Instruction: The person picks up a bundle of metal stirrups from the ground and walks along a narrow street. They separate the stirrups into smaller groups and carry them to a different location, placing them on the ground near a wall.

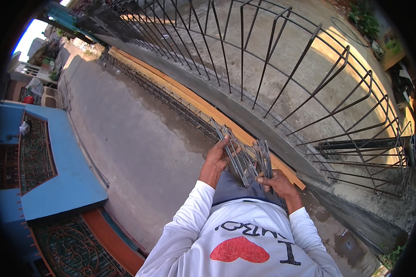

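My left hand is closed round a bundle of thin grey steel rods, its fingers curled over their upper part. In my right hand is a second bundle of short steel rods, gripped near the lower end so that the rods stick up. Both bundles are close together in front of my lap, their lower ends almost meeting. My fingers and palms hide part of the rods. White sleeves cover both forearms.
A long rebar cage lies beside an orange-brown wooden board along a low concrete wall. Bent rebar rises behind it. Grey pavement stretches left towards a blue wall with ornamental metal grilles.
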